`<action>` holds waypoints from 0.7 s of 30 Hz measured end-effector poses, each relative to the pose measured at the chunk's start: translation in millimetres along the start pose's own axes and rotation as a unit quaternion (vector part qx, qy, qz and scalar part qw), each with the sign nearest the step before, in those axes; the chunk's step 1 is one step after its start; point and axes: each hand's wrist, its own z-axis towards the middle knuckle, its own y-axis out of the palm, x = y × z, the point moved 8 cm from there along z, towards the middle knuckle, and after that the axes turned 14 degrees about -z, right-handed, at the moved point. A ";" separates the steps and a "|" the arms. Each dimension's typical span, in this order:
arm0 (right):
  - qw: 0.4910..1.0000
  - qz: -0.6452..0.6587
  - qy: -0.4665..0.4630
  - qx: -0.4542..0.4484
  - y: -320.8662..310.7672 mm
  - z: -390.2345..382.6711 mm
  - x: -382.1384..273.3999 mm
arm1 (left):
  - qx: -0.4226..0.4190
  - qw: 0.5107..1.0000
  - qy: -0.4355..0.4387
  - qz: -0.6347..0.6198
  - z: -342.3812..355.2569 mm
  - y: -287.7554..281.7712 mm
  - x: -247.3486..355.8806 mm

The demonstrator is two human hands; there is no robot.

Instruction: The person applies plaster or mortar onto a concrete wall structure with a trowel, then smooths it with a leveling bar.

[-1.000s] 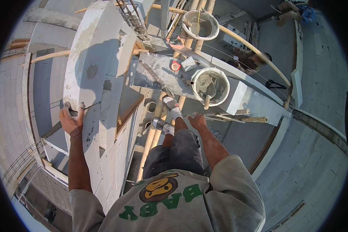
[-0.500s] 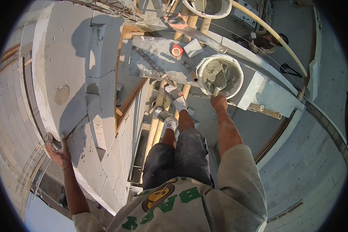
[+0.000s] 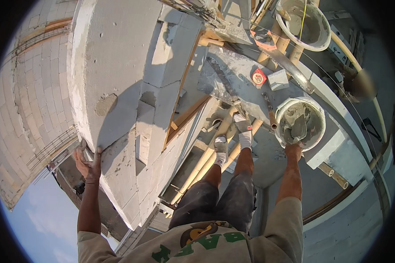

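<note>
My right hand point(image 3: 293, 151) is closed round the handle of a trowel, at the near rim of a white bucket point(image 3: 323, 124). The trowel's blade point(image 3: 299, 128) lies in the grey mortar point(image 3: 292, 113) inside, smeared with it. My left hand point(image 3: 88, 164) rests at the outer edge of a pale block wall point(image 3: 118, 57), thumb and fingers spread against the edge. A large block with a round mortar patch point(image 3: 105, 104) tops this wall. Beside the bucket, a tool with a wooden handle point(image 3: 272, 119) lies on the grey platform board point(image 3: 215, 85).
A red tape measure point(image 3: 258, 77), a small white block point(image 3: 278, 80) and a handsaw point(image 3: 289, 65) lie on the platform. Another bucket point(image 3: 324, 43) stands farther off. Bamboo poles point(image 3: 226, 125) run under my feet, with gaps between. A partly blurred person point(image 3: 354, 83) is below right.
The view has swung so that the wall, bucket and platform appear farther right. The trowel blade has shifted within the mortar. My left hand stays at the wall's edge.
</note>
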 end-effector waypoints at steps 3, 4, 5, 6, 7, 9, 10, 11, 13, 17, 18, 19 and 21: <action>0.999 -0.011 0.041 -0.014 -45.6 -9.7 23.9 | 0.010 1.000 -0.005 -0.019 1.7 -2.7 2.1; 0.998 -0.020 0.065 0.002 -62.6 -10.4 33.1 | 0.003 1.000 -0.019 -0.017 0.5 -1.7 0.0; 0.998 -0.023 0.064 0.000 -73.5 -10.0 38.8 | -0.005 0.999 -0.034 -0.016 -1.2 -0.9 -2.3; 0.999 -0.030 0.039 -0.009 -80.5 -7.9 41.5 | -0.015 0.998 -0.054 0.001 -2.4 -0.3 -6.3; 0.999 -0.039 0.017 -0.020 -83.2 -6.5 45.8 | -0.023 0.998 -0.055 0.000 -3.9 -0.3 -7.3; 0.999 -0.003 -0.025 -0.021 -80.9 -2.8 55.3 | -0.003 1.000 -0.019 0.004 -3.7 0.2 -3.1; 0.997 0.040 -0.057 -0.014 -81.1 -1.2 66.8 | 0.002 0.999 -0.027 -0.019 -4.1 1.8 -4.3; 0.991 0.100 -0.074 -0.041 -72.7 -1.6 78.3 | 0.008 0.998 -0.037 -0.051 -4.7 3.6 -5.6; 0.958 0.243 -0.131 -0.078 -64.5 -2.8 94.2 | 0.006 0.999 -0.046 -0.023 -6.4 5.7 -5.4; 0.917 0.323 -0.114 -0.205 -53.6 9.7 98.1 | -0.013 0.996 -0.075 -0.044 -9.0 7.8 -11.4; 0.921 0.316 -0.097 -0.207 -54.8 18.1 88.8 | -0.009 0.996 -0.075 -0.045 -8.1 6.6 -12.7; 0.971 0.163 -0.106 -0.139 -64.2 29.7 79.3 | -0.020 0.996 -0.080 -0.034 -7.3 8.1 -14.4; 0.991 0.007 -0.110 -0.071 -73.7 31.1 70.4 | -0.012 0.996 -0.078 -0.041 -7.3 7.2 -14.6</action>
